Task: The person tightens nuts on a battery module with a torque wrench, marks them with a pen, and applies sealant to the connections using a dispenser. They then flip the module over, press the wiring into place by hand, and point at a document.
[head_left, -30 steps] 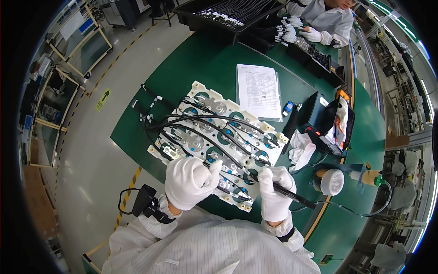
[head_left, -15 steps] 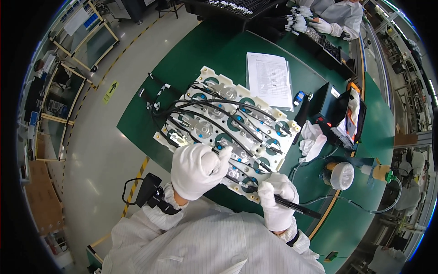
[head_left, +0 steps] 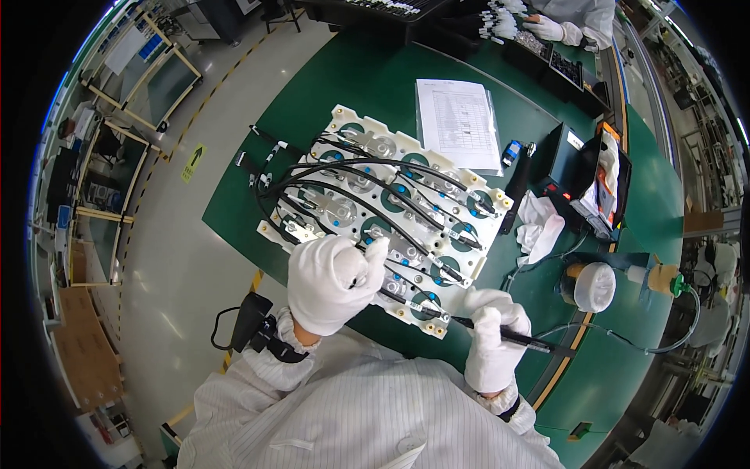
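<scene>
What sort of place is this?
Likely a factory assembly area: a white cabled frame on a green workbench, a yellow-green floor arrow, and a co-worker's gloved hand at the far side.

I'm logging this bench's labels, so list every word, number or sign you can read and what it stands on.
Yellow floor sign: black arrow; lettering too small to read.
Printed sheet: rows of print, too small to read.
White label on the dark box: too small to read.
White cable bands: marks too small to read.
No words or numbers are legible.
</scene>
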Demonstrator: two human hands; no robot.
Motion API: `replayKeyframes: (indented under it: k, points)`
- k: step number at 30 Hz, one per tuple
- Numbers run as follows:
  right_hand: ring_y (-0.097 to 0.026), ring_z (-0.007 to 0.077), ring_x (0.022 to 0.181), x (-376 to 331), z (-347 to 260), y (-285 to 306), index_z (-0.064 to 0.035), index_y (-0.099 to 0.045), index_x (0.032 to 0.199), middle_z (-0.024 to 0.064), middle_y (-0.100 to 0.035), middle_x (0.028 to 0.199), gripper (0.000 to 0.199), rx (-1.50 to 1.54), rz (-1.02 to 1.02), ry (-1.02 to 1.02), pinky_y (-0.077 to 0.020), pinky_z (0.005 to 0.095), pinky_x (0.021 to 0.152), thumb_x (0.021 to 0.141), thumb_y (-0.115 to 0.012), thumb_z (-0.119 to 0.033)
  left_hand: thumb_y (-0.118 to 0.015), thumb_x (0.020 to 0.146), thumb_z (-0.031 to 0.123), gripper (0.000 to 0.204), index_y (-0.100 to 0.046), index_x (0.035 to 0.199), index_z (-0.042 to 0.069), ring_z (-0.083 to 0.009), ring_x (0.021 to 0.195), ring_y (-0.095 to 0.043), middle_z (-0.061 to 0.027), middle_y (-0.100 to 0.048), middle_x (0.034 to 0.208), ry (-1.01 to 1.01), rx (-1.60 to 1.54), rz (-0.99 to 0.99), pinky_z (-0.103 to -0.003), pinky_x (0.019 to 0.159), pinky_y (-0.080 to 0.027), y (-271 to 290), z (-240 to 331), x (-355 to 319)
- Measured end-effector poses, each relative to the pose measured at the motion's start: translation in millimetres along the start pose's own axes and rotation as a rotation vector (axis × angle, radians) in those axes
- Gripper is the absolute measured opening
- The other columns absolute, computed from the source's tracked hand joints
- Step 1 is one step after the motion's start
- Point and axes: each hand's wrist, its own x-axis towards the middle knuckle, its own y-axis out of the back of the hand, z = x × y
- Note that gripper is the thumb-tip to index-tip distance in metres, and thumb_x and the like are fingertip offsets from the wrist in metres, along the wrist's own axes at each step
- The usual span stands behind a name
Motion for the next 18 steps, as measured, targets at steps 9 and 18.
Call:
replayKeyframes:
  k: [9,18]
  points:
    - [-0.060,0.0248,0.093,-4.9,13.3,1.1,-0.0036,-0.050,0.074,0.0118,-0.061,0.080,0.014,0.184,0.046,-0.057,-0.0457,0.0358,0.080,0.083,-0.061,0.000,-0.071,0.067,0.001,0.039,-0.036,0.052,0.011,-0.0246,0.042,-0.039,-0.0035,-0.037,0.050,0.065,0.035,-0.064,-0.037,0.041,-0.027,-1.6,2.2,-5.9]
    - [-0.060,0.0246,0.092,-2.3,15.2,2.4,-0.0036,-0.051,0.072,0.0084,-0.060,0.075,0.016,0.168,0.008,-0.045,-0.0462,0.0349,0.077,0.084,-0.061,-0.003,-0.070,0.068,-0.001,0.042,-0.034,0.050,0.011,-0.0241,0.041,-0.037,-0.0035,-0.035,0.048,0.112,0.024,-0.069,-0.037,0.042,-0.025,-2.0,6.7,-4.2]
